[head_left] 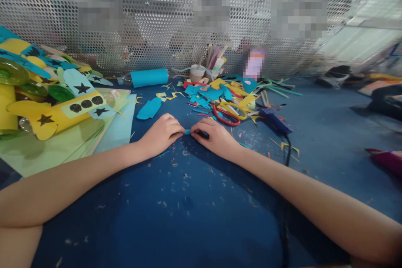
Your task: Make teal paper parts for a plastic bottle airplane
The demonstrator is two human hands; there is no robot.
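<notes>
My left hand (161, 134) and my right hand (215, 136) meet at the middle of the blue table (188, 209). Both are closed, pinching a small light-blue paper piece (187, 132) between their fingertips, low against the tabletop. A larger blue paper cut-out (149, 109) lies just beyond my left hand. Red-handled scissors (224, 115) and a heap of blue and yellow paper scraps (220, 92) lie beyond my right hand.
Yellow paper planes with black stars (53, 113) rest on green sheets (63, 142) at the left. A bottle wrapped in blue paper (147, 77) lies by the perforated metal wall (176, 16). A cup of sticks (197, 73), a dark blue glue gun (273, 121) and its black cord (287, 155) are at the right.
</notes>
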